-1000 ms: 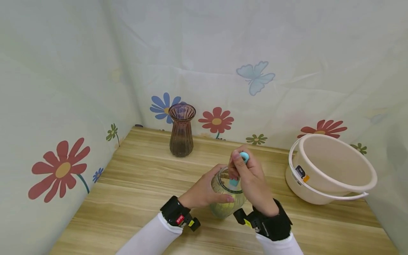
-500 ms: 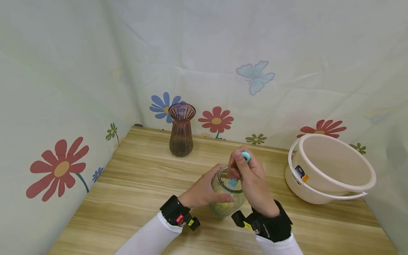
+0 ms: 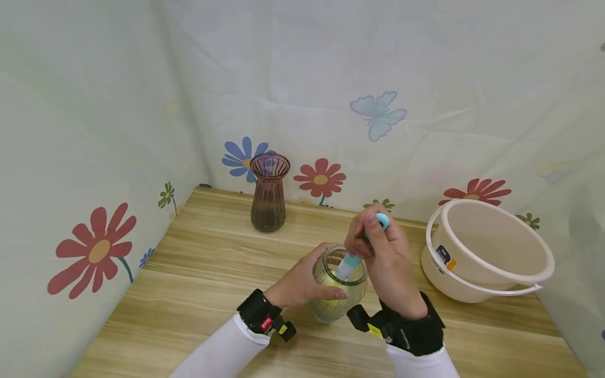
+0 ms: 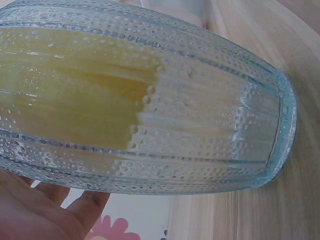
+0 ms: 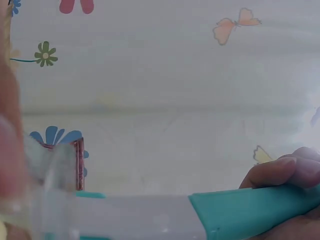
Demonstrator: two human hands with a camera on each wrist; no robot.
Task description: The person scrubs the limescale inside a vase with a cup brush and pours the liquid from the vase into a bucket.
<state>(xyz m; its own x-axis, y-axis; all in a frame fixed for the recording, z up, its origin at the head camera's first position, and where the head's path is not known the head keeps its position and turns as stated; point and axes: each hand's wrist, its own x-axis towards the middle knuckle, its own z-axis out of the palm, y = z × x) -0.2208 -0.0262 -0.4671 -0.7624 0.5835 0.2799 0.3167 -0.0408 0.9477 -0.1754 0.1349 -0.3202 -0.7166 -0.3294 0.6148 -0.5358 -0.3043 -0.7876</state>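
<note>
A ribbed, round clear glass vase (image 3: 329, 311) stands on the table. My left hand (image 3: 299, 283) holds it round the side, thumb across the front below the rim. My right hand (image 3: 386, 262) grips the turquoise-and-white handle of a sponge brush (image 3: 348, 265), which slants down through the vase's mouth. In the left wrist view, the brush's yellow sponge head (image 4: 75, 95) shows through the glass, which has drops or bumps on it. Fingers curl round the turquoise handle end (image 5: 255, 212) in the right wrist view.
Behind and to the left stands a purple fluted glass vase (image 3: 268, 205). A cream bucket (image 3: 465, 286) with a white bail handle is on the right of the wooden table (image 3: 208, 262). Flower-printed curtains (image 3: 302, 68) enclose the back and sides.
My right hand has moved up and to the right, drawing the brush partly upward; more of its white shaft shows. The left hand and the vase stay almost in place.
</note>
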